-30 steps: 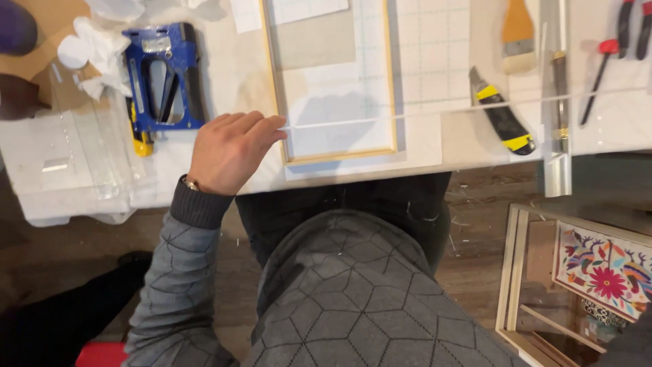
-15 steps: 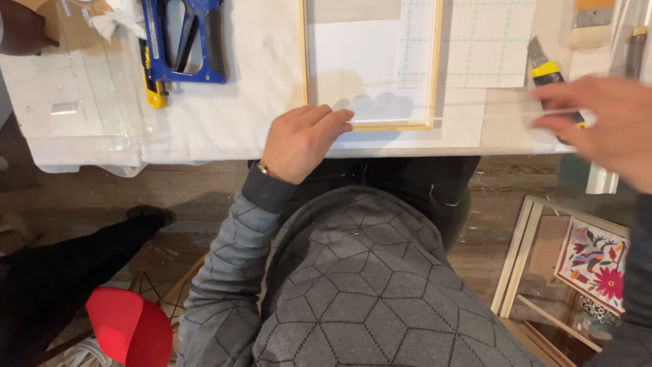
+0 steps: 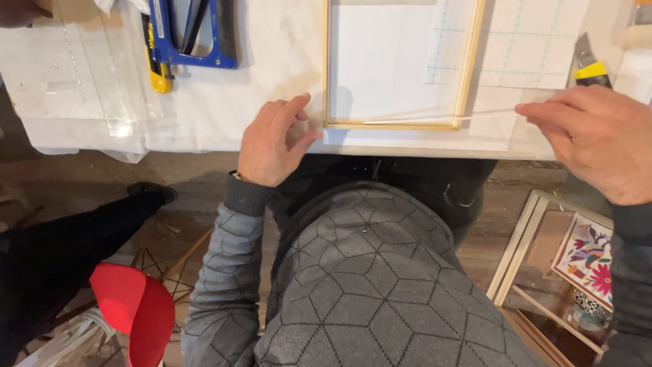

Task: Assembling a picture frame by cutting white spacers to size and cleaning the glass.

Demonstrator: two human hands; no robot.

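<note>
A light wooden frame (image 3: 466, 68) lies on the white table top (image 3: 272, 61), over white sheets and a gridded mat (image 3: 530, 41). My left hand (image 3: 272, 143) rests at the table's near edge, fingers apart, touching the frame's lower left corner. My right hand (image 3: 598, 139) pinches the right end of a thin pale strip (image 3: 441, 119) that lies along the frame's bottom rail.
A blue and yellow staple gun (image 3: 183, 41) lies at the back left beside clear plastic sheets (image 3: 75, 75). A yellow utility knife (image 3: 587, 64) sits at the right. On the floor: a framed floral picture (image 3: 587, 255), a red seat (image 3: 136, 312), another person's dark leg (image 3: 75, 238).
The view has shifted left and nearer. My right hand came into sight and now holds the thin strip along the frame's bottom rail. My left hand moved to the frame's corner.
</note>
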